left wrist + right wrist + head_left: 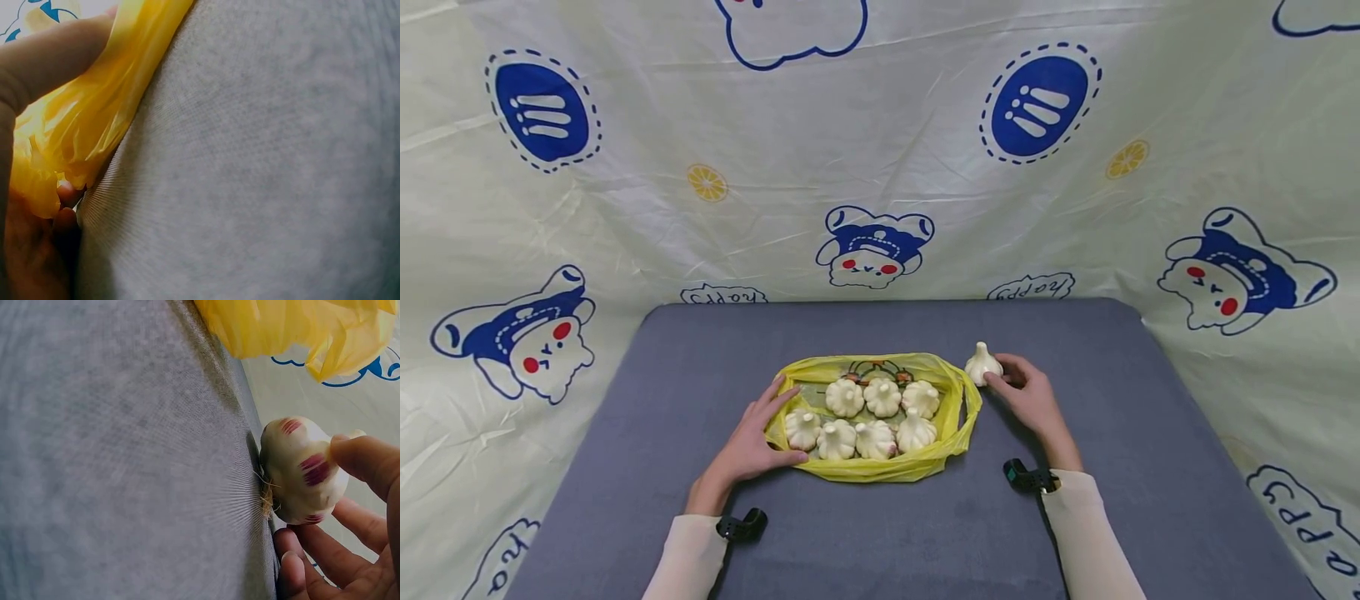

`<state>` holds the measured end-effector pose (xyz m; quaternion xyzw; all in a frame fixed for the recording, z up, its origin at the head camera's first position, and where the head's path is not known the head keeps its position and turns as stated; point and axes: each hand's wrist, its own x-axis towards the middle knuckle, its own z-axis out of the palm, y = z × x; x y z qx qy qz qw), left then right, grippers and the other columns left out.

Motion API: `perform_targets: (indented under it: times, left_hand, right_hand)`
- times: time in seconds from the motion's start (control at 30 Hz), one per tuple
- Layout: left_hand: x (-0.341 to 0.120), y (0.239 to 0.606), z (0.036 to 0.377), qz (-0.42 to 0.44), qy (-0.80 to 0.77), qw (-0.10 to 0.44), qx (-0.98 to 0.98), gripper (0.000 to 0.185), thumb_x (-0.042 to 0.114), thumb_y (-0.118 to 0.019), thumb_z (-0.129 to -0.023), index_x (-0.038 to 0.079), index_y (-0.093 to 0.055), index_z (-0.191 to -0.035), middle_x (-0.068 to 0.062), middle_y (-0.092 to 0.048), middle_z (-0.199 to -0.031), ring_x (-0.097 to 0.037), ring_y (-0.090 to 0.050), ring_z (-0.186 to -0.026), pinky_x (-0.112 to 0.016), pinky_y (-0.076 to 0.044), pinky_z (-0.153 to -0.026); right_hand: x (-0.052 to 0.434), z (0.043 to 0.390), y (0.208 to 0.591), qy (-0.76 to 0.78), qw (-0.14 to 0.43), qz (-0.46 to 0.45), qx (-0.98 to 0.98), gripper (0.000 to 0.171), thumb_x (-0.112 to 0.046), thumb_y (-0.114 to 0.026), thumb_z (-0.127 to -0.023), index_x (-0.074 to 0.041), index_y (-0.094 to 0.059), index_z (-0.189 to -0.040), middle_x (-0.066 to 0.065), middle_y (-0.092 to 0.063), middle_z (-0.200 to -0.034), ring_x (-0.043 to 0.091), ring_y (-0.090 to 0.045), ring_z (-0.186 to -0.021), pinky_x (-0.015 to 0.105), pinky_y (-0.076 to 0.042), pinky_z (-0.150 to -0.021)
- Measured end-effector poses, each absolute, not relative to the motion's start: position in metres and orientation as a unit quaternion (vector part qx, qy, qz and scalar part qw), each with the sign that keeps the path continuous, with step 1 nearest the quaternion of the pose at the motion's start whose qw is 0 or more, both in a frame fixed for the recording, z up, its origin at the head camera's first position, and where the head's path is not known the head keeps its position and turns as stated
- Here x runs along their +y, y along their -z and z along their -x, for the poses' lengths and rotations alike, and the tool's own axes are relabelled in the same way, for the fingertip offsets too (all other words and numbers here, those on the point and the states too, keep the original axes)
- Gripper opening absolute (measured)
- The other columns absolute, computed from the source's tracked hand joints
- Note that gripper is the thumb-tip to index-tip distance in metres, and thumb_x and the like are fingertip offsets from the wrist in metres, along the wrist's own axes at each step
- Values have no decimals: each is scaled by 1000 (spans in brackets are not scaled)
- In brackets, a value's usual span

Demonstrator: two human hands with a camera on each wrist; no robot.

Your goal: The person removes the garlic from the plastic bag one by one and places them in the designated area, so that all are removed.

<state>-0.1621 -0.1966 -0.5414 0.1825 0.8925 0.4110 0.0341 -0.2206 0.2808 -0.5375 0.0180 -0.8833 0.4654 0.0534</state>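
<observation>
A yellow plastic bag lies spread around several garlic bulbs, which sit in two rows in its opening. My left hand grips the bag's left side, fingers at the far rim and thumb at the near one. In the left wrist view the thumb presses on the yellow plastic. Between thumb and fingers, my right hand holds a single garlic bulb just right of the bag. The right wrist view shows purple streaks and roots on this bulb, its base at the cloth.
A grey-blue cloth covers the table under the bag. Behind it hangs a pale printed sheet with blue cartoon figures. Dark bands with small devices are on both wrists.
</observation>
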Motion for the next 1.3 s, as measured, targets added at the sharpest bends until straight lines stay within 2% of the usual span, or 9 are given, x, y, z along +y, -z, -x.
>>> perform_targets:
  times: [0.23, 0.4, 0.53, 0.63, 0.7, 0.93, 1.13, 1.3]
  left_hand:
    - [-197, 542, 162, -182, -413, 39, 891, 102, 43, -90, -76, 20, -38, -161, -9, -14, -174, -48, -24, -151, -75, -29, -110]
    - [-197, 541, 162, -179, -414, 36, 892, 102, 42, -90, -76, 21, -38, -161, -7, -14, -174, -45, -29, -148, -73, -33, -109]
    - [-197, 542, 162, -183, -413, 39, 891, 102, 43, -90, -77, 20, -38, -161, -7, -13, -174, -44, -29, -148, -73, -33, -108]
    - [-197, 542, 160, -180, -412, 38, 893, 101, 43, -90, -77, 21, -38, -161, -7, -13, -174, -45, -29, -148, -74, -33, -108]
    - [-197, 542, 160, -177, -413, 37, 893, 101, 43, -90, -77, 22, -38, -161, -7, -13, -174, -45, -29, -147, -75, -33, -107]
    - [-196, 538, 159, -179, -414, 36, 892, 101, 42, -90, -77, 20, -38, -161, -9, -14, -174, -45, -32, -144, -73, -35, -106]
    - [-196, 539, 160, -183, -414, 30, 891, 100, 42, -89, -77, 19, -39, -160, -9, -15, -173, -42, -34, -143, -72, -36, -106]
    - [-197, 539, 160, -182, -417, 29, 890, 100, 42, -90, -77, 18, -40, -160, -10, -16, -173, -41, -35, -142, -71, -35, -107]
  right_hand:
    - [279, 218, 535, -470, 51, -12, -881, 55, -36, -71, -99, -5, -58, -142, 18, -67, -131, 19, -64, -104, 17, -49, -77]
    - [279, 215, 531, -485, 40, -15, -873, 60, -36, -70, -99, -3, -53, -147, 20, -60, -141, 30, -65, -114, 18, -52, -79]
    - [279, 209, 525, -466, 36, -18, -884, 62, -35, -69, -100, -3, -49, -149, 22, -56, -146, 40, -62, -124, 37, -57, -88]
    - [276, 204, 518, -443, 35, -32, -895, 65, -35, -68, -100, -3, -46, -152, 24, -51, -151, 46, -57, -130, 55, -53, -97]
    - [274, 200, 512, -427, 28, -38, -903, 67, -36, -68, -100, -4, -43, -154, 24, -47, -154, 47, -53, -134, 61, -50, -101]
    - [265, 182, 483, -396, 24, -46, -917, 73, -38, -68, -100, -7, -37, -158, 23, -37, -161, 48, -41, -143, 63, -44, -108]
    - [250, 167, 449, -394, 36, -67, -916, 76, -33, -72, -98, -8, -35, -159, 23, -35, -162, 47, -39, -145, 63, -43, -109]
    - [224, 169, 433, -395, 31, -118, -910, 81, -32, -76, -94, -11, -33, -160, 19, -34, -163, 44, -37, -146, 63, -43, -109]
